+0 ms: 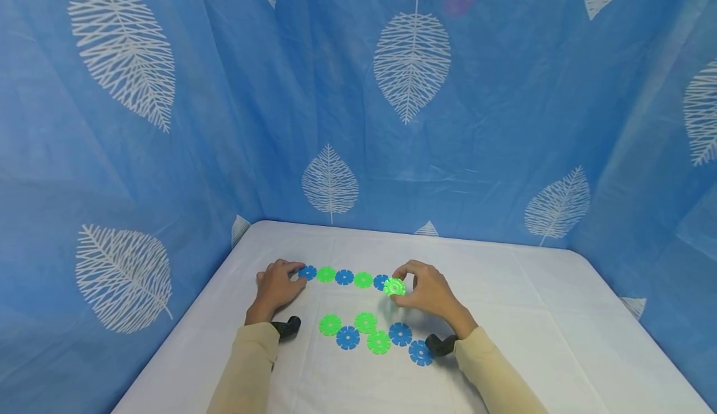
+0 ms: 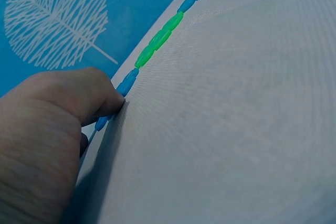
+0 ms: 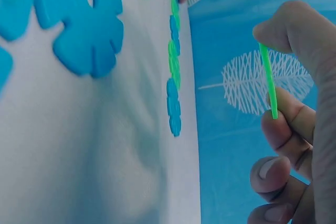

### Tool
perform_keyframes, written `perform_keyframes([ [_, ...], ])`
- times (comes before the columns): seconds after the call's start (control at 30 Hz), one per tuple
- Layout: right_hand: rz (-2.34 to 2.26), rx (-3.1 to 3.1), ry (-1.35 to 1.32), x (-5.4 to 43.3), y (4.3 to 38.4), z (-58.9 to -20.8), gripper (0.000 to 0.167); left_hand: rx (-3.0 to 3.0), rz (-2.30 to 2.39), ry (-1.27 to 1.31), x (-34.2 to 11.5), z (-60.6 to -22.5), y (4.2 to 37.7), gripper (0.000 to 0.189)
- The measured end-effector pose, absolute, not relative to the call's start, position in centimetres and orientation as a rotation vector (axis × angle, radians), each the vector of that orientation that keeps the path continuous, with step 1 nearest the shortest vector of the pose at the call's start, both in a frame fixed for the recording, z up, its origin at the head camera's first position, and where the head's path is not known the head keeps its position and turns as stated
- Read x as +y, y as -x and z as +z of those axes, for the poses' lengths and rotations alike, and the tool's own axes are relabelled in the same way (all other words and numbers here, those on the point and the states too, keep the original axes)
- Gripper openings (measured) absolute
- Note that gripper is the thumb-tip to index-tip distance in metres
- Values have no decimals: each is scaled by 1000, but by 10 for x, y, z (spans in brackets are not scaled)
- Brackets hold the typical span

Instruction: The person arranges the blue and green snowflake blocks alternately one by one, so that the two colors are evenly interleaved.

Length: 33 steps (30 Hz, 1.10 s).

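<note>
A row of notched plastic snowflake discs, blue and green by turns, lies on the white table. At its left end, my left hand (image 1: 277,287) holds the blue disc (image 1: 307,272) between thumb and fingers; the left wrist view shows the thumb at this blue disc's (image 2: 127,82) near edge. My right hand (image 1: 430,291) pinches a green disc (image 1: 394,286) by its edges, raised near the row's right end. Edge-on in the right wrist view, this green disc (image 3: 269,82) spans thumb to fingertips. The row's last blue disc (image 1: 380,282) is partly hidden behind it in the head view.
Nearer me lies a loose group of discs, among them a green disc (image 1: 330,325) and a blue disc (image 1: 348,337). Another blue disc (image 1: 420,353) lies by the right wrist's black camera mount (image 1: 441,345). A blue leaf-patterned curtain (image 1: 392,171) surrounds the white table (image 1: 538,327).
</note>
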State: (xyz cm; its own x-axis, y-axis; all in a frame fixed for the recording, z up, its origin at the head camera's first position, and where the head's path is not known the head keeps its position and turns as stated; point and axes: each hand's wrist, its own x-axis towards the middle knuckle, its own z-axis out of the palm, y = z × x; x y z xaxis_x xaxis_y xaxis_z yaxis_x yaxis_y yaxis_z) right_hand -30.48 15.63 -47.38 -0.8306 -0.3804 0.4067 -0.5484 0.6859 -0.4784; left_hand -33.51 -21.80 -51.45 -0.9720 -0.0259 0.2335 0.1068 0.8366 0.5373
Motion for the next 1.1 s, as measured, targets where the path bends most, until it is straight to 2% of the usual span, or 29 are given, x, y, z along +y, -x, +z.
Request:
perform_keyframes([
  [0.6, 923, -2715, -563, 170, 333, -488, 36, -2778, -829, 67, -219, -514, 335, 40],
  [1.1, 887, -2869, -484, 172, 333, -496, 34, -2774, -849, 74, -221, -512, 333, 40],
])
